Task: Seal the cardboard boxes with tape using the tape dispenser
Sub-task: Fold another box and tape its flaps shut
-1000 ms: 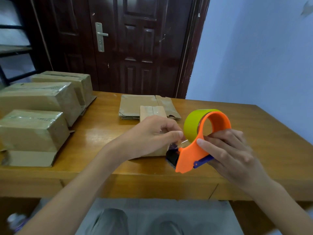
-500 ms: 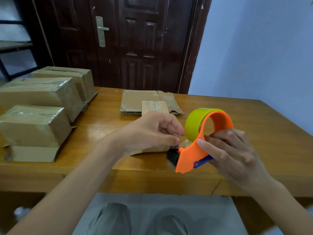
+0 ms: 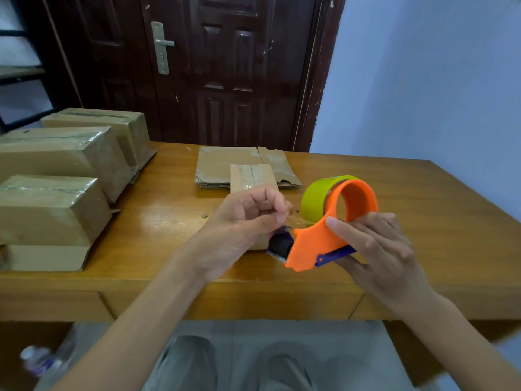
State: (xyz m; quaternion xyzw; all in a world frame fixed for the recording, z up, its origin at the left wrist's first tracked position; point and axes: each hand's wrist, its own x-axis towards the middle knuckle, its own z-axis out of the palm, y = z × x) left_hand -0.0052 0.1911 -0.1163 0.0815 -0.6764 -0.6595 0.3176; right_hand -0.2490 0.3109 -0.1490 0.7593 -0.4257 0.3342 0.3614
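- The right hand [image 3: 377,249] holds the orange tape dispenser [image 3: 321,241] above the near part of the wooden surface [image 3: 423,210], with fingers curled round its side and bottom.
- A roll of green tape [image 3: 315,193] sits in the dispenser; the orange ring hides most of it.
- The left hand [image 3: 242,224] is just beside the dispenser's dark front end, its thumb and fingertips pinched together. The clear tape end is too hard to see, so I cannot tell if it is holding anything.
- A small box [image 3: 251,176] lies behind the left hand, which hides its near half. Shiny tape runs down its top.
- Flat cardboard [image 3: 220,165] lies under the far end of that box.
- Three taped boxes [image 3: 53,204] stand on the left of the surface; the picture edge cuts them off.
- A blurry bottle [image 3: 36,359] lies on the floor at the lower left.
- A dark door [image 3: 225,66] is behind the surface.
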